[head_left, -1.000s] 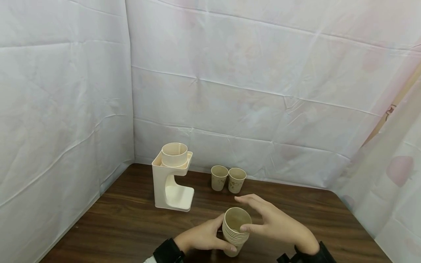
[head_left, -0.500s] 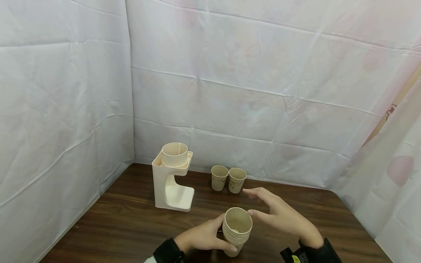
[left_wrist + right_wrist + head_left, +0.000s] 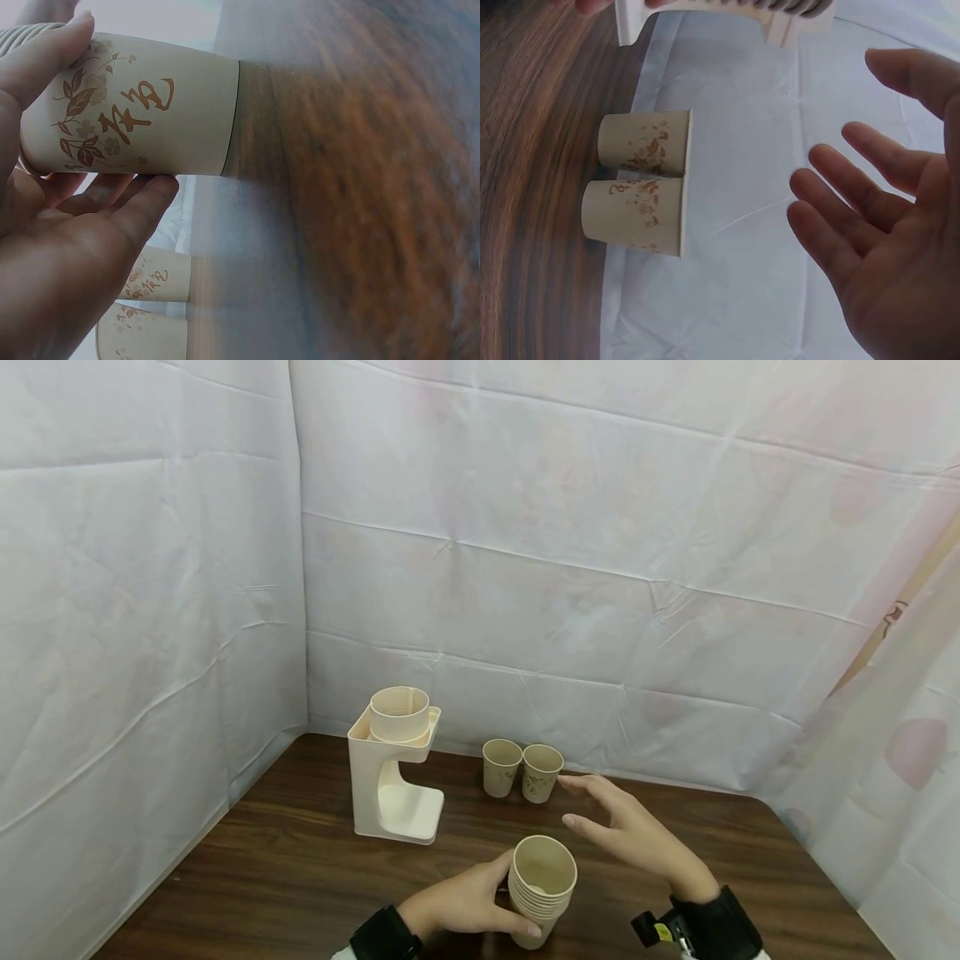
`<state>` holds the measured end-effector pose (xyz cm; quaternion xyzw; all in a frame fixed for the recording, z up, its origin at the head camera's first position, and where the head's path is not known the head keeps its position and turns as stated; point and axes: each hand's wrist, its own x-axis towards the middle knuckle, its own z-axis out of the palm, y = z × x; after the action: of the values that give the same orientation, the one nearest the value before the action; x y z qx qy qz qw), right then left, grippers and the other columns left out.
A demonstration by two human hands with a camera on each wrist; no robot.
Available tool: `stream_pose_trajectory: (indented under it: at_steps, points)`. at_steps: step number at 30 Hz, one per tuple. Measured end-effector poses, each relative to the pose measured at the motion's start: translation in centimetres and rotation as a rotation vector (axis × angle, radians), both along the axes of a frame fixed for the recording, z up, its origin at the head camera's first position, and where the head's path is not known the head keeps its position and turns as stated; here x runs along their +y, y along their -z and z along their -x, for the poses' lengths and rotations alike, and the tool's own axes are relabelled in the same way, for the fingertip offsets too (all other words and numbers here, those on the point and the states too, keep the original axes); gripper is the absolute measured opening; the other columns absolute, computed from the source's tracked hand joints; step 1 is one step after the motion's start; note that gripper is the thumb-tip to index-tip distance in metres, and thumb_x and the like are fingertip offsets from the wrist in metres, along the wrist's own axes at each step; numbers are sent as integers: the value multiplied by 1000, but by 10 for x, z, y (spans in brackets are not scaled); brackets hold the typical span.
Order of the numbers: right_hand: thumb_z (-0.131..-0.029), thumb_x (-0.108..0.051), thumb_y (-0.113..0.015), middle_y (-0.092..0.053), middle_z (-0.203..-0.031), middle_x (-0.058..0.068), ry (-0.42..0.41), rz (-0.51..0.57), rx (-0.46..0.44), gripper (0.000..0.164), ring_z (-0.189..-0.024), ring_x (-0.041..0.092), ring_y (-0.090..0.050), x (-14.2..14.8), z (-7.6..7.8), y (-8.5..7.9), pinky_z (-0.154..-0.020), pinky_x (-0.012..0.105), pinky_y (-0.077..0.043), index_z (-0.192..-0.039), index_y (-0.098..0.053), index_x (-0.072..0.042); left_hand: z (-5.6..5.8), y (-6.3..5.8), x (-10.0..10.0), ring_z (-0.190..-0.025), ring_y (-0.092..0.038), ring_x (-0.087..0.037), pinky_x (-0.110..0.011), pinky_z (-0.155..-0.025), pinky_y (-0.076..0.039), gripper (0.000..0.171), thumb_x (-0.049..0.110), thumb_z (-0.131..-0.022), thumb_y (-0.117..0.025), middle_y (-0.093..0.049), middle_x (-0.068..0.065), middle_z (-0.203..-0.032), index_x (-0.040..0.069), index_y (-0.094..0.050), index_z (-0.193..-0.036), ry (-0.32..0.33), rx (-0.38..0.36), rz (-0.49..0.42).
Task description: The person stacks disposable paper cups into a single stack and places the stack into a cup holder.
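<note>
My left hand (image 3: 468,897) grips a stack of nested beige paper cups (image 3: 542,893) near the front of the table, thumb on the near side. In the left wrist view the lowest cup (image 3: 142,112) shows a brown leaf print and lettering, its base at the tabletop. My right hand (image 3: 637,835) hovers right of the stack, fingers spread and relaxed, holding nothing. Behind it, two single paper cups, a left one (image 3: 500,770) and a right one (image 3: 540,775), stand upright side by side. My right fingertips look near the right cup in the head view.
A cream C-shaped stand (image 3: 371,789) with a round holder (image 3: 399,714) on top stands to the left on the dark wooden table (image 3: 285,868). Pale cloth (image 3: 540,568) hangs behind and at both sides.
My right hand has moved away from the stack's rim, to the right and slightly back. The left hand and the stack have stayed in place.
</note>
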<state>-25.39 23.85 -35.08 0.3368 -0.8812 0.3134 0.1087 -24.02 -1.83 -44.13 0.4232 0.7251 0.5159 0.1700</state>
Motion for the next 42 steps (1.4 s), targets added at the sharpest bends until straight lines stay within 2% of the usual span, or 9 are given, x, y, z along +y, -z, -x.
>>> stream_pose_trajectory:
  at_steps: [7, 13, 20, 29, 37, 42]
  points:
    - [-89, -39, -61, -52, -127, -5, 89, 39, 26, 47, -115, 13, -46, 0, 21, 9, -93, 52, -43, -132, -48, -23, -1, 0, 0, -114, -47, -7, -32, -98, -40, 74, 32, -81, -73, -53, 7, -127, 27, -28, -139, -13, 19, 2]
    - [-88, -42, -61, -54, -125, 8, 142, 56, 44, 50, -115, 20, -47, 0, 40, 18, -92, 55, -43, -132, -48, -19, -3, 1, 0, -114, -46, -7, -32, -99, -40, 73, 33, -80, -74, -54, 7, -125, 27, -30, -138, -30, 29, 8]
    - [-88, -43, -61, -51, -127, 9, 188, 58, 48, 54, -115, 24, -45, -1, 58, 27, -92, 52, -43, -132, -47, -15, -2, 3, 1, -116, -46, -7, -32, -99, -39, 75, 33, -80, -73, -53, 7, -128, 28, -27, -139, -23, 4, 15]
    - [-86, -44, -63, -50, -128, 11, 268, 48, 49, 59, -116, 25, -44, -5, 82, 34, -92, 50, -44, -131, -48, -7, -1, 3, 1, -116, -46, -8, -32, -99, -40, 76, 32, -81, -73, -52, 6, -128, 26, -26, -140, -13, 18, 9]
    - [-86, -45, -63, -47, -130, 21, 288, 15, 37, 68, -119, 32, -42, -9, 103, 45, -92, 55, -43, -134, -44, -2, 1, 3, 0, -114, -47, -7, -29, -96, -42, 76, 30, -81, -72, -52, 5, -129, 26, -26, -141, 1, -2, -3]
    - [-86, -40, -65, -46, -131, 25, 281, -4, 50, 69, -120, 37, -40, -12, 113, 51, -96, 58, -39, -134, -41, 2, 2, 3, 0, -114, -46, -6, -28, -93, -44, 77, 30, -82, -72, -51, 6, -130, 26, -24, -142, 9, -27, 8]
